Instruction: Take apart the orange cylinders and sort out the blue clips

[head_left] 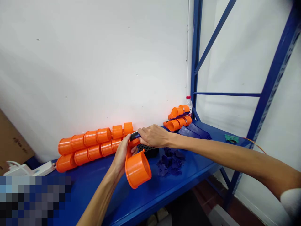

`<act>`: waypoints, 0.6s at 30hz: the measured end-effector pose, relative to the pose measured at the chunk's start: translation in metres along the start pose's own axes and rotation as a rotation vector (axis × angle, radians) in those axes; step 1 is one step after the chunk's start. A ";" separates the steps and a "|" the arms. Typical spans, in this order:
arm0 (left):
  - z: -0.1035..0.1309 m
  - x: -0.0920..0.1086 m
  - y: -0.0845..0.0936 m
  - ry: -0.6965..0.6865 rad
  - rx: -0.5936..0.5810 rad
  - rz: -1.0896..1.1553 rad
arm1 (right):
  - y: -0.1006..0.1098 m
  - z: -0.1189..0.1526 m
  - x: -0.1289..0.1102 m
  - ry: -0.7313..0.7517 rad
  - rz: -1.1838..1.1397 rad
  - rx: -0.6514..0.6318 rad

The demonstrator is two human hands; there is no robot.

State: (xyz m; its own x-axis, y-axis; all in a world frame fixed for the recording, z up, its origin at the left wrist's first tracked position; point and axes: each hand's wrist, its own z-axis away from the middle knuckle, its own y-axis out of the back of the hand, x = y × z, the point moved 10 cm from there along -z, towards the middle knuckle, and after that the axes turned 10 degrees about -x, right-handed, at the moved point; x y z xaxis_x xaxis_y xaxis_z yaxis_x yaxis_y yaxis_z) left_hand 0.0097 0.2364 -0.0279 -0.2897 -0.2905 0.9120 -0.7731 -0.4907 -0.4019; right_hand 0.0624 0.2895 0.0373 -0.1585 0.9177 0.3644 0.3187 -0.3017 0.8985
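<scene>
In the head view, two bare hands work over a blue table (86, 179). The left hand (121, 151) is wrapped around the handle of a big orange cup (138, 170). The cup hangs tilted over the middle of the table, with its open end facing right and toward the front edge. The right hand (152, 135) has its fingers curled and pinches a small dark piece (134, 135) at the top of that handle. The left thumb touches the dark piece too.

Two long rows of orange cups (82, 156) lie along the back edge, left of the hands. A black part with round holes (147, 149) is partly hidden just under the right hand. Nearer the front edge, there is a heap of little dark blue bits (171, 160).

By the back right corner are more orange cups (180, 123), some flat blue sheets (196, 130) and a clear bottle with a red cap (188, 102). A small green packet (231, 138) lies near the right edge. At the back left corner sits a white plug strip (43, 169).
</scene>
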 end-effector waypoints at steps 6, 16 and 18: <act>0.010 0.019 0.012 0.054 -0.093 0.095 | 0.004 0.031 0.060 -0.120 -0.278 0.021; 0.016 0.028 0.024 -0.058 0.107 0.282 | -0.057 0.119 0.096 -0.475 -0.359 -0.260; 0.016 0.026 0.024 -0.049 0.114 0.280 | -0.067 0.130 0.090 -0.521 -0.358 -0.294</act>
State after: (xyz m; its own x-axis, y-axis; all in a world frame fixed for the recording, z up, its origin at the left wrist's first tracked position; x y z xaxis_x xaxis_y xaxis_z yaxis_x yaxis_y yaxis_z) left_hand -0.0072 0.2037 -0.0152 -0.4525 -0.4654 0.7607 -0.5980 -0.4745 -0.6460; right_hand 0.1485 0.4266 -0.0221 0.2857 0.9561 -0.0658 0.0531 0.0527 0.9972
